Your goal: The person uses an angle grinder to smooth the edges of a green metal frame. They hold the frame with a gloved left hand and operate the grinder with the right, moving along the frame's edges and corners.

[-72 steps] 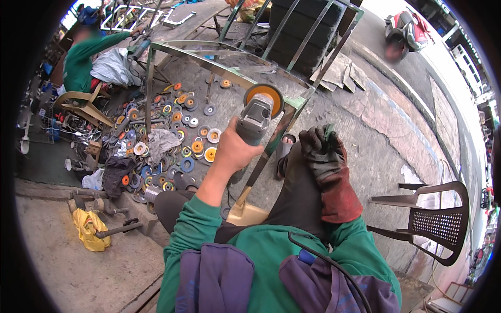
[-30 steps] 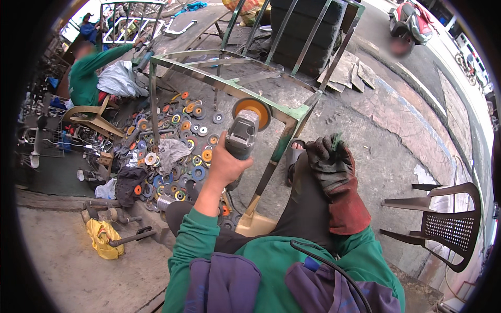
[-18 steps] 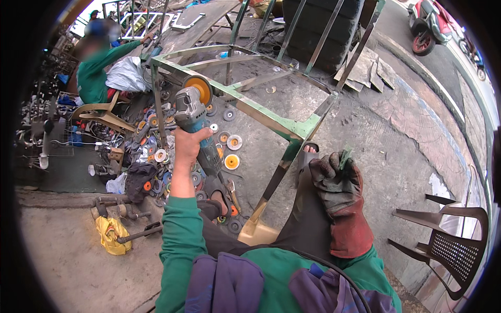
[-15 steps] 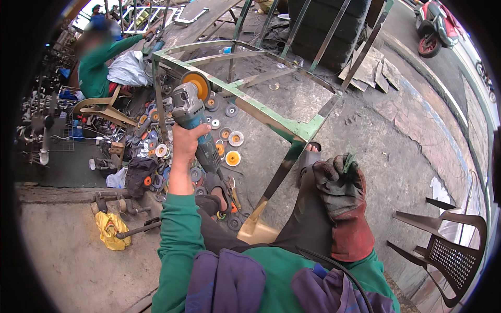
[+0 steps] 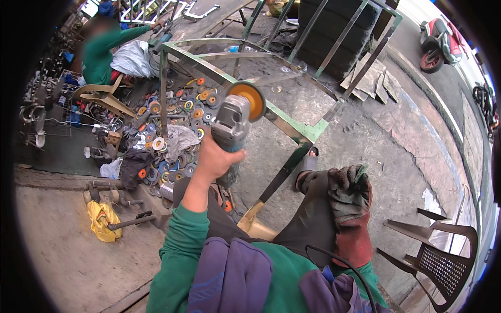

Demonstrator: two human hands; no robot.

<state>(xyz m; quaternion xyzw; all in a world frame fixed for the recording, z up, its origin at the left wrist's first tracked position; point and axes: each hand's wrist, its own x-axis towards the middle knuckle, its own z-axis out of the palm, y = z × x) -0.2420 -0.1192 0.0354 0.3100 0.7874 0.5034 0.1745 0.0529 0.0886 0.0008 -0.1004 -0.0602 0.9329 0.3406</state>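
My bare left hand (image 5: pixel 211 159) is wrapped round the body of an angle grinder (image 5: pixel 228 125), whose orange disc (image 5: pixel 250 101) points up and away from me. In the picture the disc overlaps the near rail of a metal chair frame (image 5: pixel 282 119); I cannot tell whether they touch. That frame has bare metal and green patches. My right hand (image 5: pixel 350 190), in a worn grey and red work glove, is closed above my right thigh. A small green bit (image 5: pixel 360 175) shows at its fingers, too unclear to name.
Many used grinding discs (image 5: pixel 180 161) and cloths litter the floor at left. Another person (image 5: pixel 99 57) in green sits working at far left. A brown plastic chair (image 5: pixel 443 261) lies at right. A yellow bag (image 5: pixel 104 221) and pipe lie at lower left. A motorcycle (image 5: pixel 438 44) stands far right.
My left hand has carried the grinder to the right, so its disc now overlaps the frame's near rail. My right hand stays closed over my thigh, slightly shifted. The view has shifted a little.
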